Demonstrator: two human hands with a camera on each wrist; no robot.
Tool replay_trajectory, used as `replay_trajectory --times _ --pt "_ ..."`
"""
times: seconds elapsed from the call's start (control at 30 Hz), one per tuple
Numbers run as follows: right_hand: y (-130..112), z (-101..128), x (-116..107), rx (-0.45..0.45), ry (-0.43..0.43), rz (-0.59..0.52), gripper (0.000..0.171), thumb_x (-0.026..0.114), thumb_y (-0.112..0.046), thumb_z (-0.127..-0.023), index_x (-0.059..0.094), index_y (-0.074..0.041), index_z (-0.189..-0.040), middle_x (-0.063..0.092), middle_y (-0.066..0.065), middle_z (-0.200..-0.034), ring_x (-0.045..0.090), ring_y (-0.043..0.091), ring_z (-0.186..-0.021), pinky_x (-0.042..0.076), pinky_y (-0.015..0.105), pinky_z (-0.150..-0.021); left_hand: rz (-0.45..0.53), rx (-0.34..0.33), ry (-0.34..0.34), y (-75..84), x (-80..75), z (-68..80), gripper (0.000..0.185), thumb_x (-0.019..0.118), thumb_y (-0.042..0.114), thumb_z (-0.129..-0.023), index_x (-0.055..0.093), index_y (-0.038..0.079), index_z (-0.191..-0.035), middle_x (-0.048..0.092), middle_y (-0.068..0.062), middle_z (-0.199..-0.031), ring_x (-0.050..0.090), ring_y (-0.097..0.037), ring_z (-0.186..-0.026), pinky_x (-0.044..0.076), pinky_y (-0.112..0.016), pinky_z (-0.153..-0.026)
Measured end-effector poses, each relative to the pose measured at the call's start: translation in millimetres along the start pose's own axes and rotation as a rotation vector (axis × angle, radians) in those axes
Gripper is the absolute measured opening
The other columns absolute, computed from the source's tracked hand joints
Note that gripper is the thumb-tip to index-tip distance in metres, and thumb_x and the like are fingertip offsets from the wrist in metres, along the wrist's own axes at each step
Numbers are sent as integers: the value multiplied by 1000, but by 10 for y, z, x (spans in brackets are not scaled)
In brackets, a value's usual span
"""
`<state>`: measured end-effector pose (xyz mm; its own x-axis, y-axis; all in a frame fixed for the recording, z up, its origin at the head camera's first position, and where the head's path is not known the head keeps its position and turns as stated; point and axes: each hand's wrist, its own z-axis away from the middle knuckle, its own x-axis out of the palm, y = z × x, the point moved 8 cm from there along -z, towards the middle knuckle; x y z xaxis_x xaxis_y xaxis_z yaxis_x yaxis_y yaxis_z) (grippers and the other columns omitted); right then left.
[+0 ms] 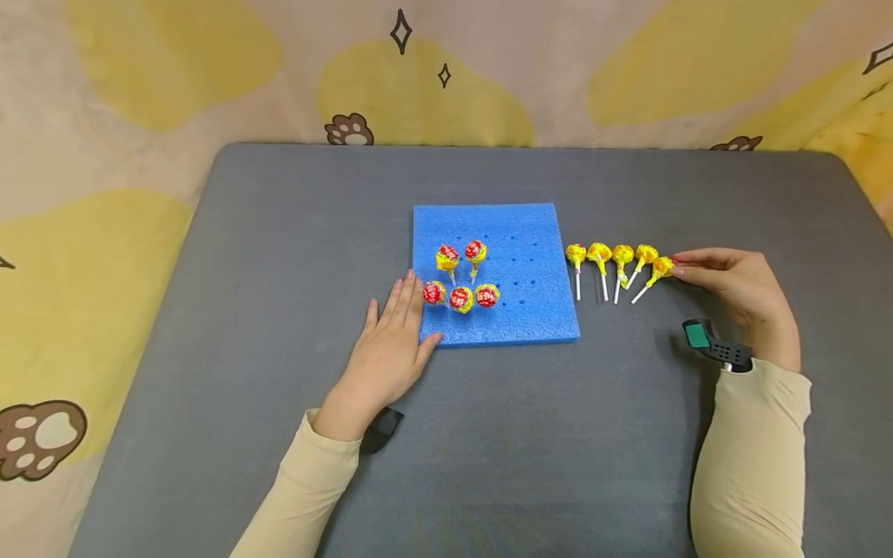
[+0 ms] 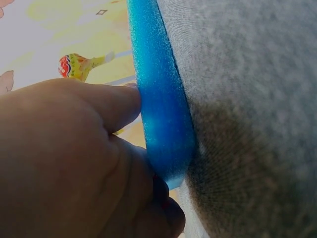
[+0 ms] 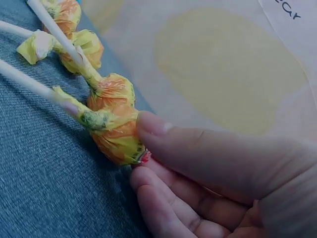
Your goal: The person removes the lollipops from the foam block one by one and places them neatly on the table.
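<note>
A blue foam block (image 1: 530, 310) with rows of small holes lies mid-table, and several red-and-yellow lollipops (image 1: 460, 298) stand stuck in its left half. My left hand (image 1: 408, 310) lies flat on the table, its straight fingers against the block's left edge; in the left wrist view the hand (image 2: 74, 158) touches the foam's side (image 2: 163, 109). Right of the block, several yellow-wrapped lollipops (image 1: 598, 253) lie in a row. My right hand (image 1: 687, 267) pinches the head of the rightmost lollipop (image 1: 661, 266). In the right wrist view, thumb and fingertip (image 3: 148, 153) meet on that lollipop (image 3: 116, 139), which lies on the cloth.
The grey table (image 1: 279, 232) stretches wide on all sides of the block. A cream and yellow cloth with paw prints (image 1: 349, 130) hangs behind and to the left. A dark strap with a green-faced device (image 1: 705, 341) sits on my right wrist.
</note>
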<state>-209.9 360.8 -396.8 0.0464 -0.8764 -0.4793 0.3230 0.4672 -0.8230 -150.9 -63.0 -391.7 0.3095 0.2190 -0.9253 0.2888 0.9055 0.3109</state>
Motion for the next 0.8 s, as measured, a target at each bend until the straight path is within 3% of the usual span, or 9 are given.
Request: replay_trajectory --times 0.43,0.57,0.8 --pt "61 3 -35 32 -4 -113 13 74 -23 -82 76 -28 -94 67 -18 -87 60 3 -82 50 14 -69 13 -4 -8 -7 -1 6 77 47 39 -97 6 1 -150 -3 -11 -157 -2 -27 -143 2 -53 -112" --pt "75 -5 -24 25 -16 -328 15 74 -11 -82 77 -17 -95 70 -10 -88 64 5 -81 51 15 -69 16 -3 -11 -17 -3 5 76 46 39 -98 6 1 -150 -4 -11 -157 -2 -27 -143 2 -53 -112" --pt "55 -6 -46 -71 3 -884 19 61 13 -84 72 5 -97 72 10 -88 69 18 -81 54 23 -71 17 9 -1 2 -16 8 75 46 38 -98 8 0 -150 -3 -12 -157 -1 -28 -143 3 -53 -112"
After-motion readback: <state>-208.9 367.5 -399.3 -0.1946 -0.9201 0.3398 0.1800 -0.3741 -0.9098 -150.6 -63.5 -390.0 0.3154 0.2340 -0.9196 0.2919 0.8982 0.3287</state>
